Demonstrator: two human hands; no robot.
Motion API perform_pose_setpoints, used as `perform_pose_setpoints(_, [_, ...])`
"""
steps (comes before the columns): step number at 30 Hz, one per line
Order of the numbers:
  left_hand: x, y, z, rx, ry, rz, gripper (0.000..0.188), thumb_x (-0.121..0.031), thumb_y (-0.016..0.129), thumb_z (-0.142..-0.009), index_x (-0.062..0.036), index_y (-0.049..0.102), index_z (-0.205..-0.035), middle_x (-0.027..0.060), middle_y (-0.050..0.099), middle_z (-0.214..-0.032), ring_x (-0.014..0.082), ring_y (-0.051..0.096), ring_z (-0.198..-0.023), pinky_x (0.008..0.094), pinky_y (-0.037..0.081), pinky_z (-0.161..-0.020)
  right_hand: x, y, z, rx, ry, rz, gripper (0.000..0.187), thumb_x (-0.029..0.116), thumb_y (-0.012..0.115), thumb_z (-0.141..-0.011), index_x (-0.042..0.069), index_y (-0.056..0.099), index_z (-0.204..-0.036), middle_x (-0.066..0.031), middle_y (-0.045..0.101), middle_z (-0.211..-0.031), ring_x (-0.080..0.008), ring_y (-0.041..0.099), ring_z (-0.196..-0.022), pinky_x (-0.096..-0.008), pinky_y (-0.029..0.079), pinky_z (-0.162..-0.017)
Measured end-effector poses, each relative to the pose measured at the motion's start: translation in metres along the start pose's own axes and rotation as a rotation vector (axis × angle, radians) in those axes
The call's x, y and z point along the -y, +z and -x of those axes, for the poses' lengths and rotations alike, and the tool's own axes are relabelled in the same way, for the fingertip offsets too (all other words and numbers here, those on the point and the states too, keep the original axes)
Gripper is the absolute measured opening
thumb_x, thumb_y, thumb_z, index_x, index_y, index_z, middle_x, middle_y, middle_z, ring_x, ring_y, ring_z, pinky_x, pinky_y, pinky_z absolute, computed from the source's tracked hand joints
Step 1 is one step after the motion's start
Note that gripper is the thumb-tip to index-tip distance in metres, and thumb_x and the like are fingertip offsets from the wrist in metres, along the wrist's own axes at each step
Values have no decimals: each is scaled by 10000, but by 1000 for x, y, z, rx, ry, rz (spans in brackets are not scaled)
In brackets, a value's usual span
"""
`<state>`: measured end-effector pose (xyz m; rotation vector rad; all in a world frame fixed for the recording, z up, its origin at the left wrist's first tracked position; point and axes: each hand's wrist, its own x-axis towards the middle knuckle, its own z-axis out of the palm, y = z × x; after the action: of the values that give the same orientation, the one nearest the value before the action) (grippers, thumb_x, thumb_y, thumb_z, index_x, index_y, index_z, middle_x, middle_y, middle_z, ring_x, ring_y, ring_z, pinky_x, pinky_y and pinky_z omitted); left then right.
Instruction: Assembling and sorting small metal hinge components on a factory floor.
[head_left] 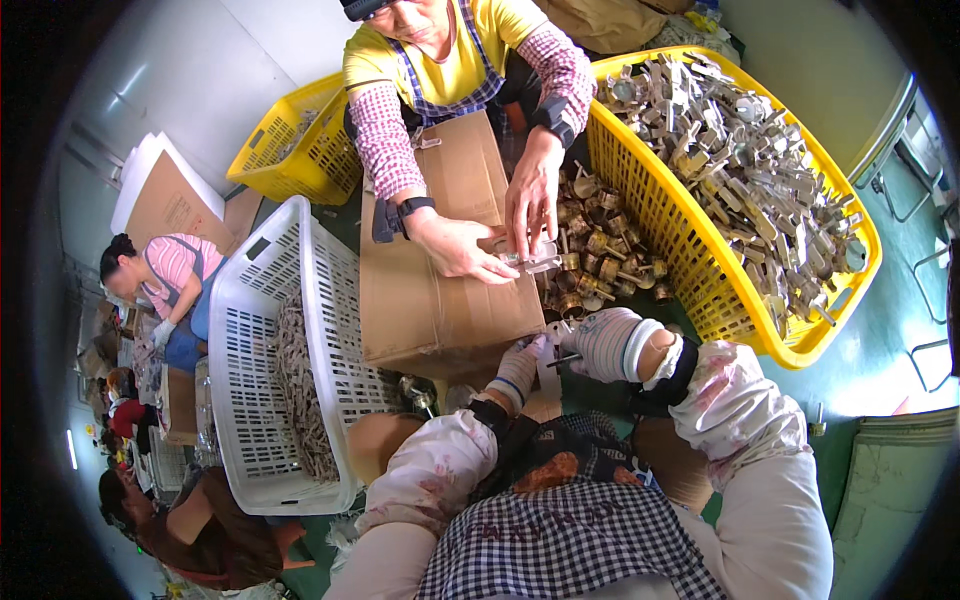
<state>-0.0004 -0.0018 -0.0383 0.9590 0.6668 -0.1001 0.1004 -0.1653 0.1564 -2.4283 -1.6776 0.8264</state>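
In white gloves, my two hands meet just past the near edge of a cardboard box [430, 300]. My left hand [515, 372] is closed around a pale, flat metal piece [548, 372], partly hidden by the fingers. Close beside it, my right hand [605, 345] has its fingers curled together, and a thin dark rod shows at the fingertips. What exactly they pinch is too small to tell. Across the box, a co-worker's two bare hands hold a silvery metal fitting [540, 262] on the box top.
A yellow basket [690, 235] heaped with metal fittings stands at right. Brass-coloured fittings [600, 255] lie piled beside the box. At left is a white basket [335, 350] of thin metal pieces. Another yellow basket [335, 165] stands behind. More people sit at far left.
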Motion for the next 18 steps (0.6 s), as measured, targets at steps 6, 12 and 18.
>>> perform_pose_setpoints(6, [2,18,14,-75,38,-37,236,-231,561,-912,-61,585,-1073,42,612,-946,162,580,-800,302,493,-696,-6,-1,18,33,42,-15,301,269,588,-822,83,606,-1058,-147,660,-820,-322,633,-835,-401,498,-743])
perform_pose_setpoints(12, [26,7,0,-173,132,-21,272,-279,552,-917,-46,572,-1057,49,604,-943,154,571,-789,298,482,-681,-16,11,26,-3,38,7,327,272,563,-850,102,584,-1129,-147,659,-840,-325,627,-857,-409,486,-755])
perform_pose_setpoints(18, [15,22,20,-224,87,-52,307,-304,563,-908,-40,558,-1063,41,602,-937,158,570,-803,303,477,-695,-21,14,34,30,73,10,353,288,564,-844,85,577,-1133,-153,659,-858,-335,623,-867,-413,485,-757])
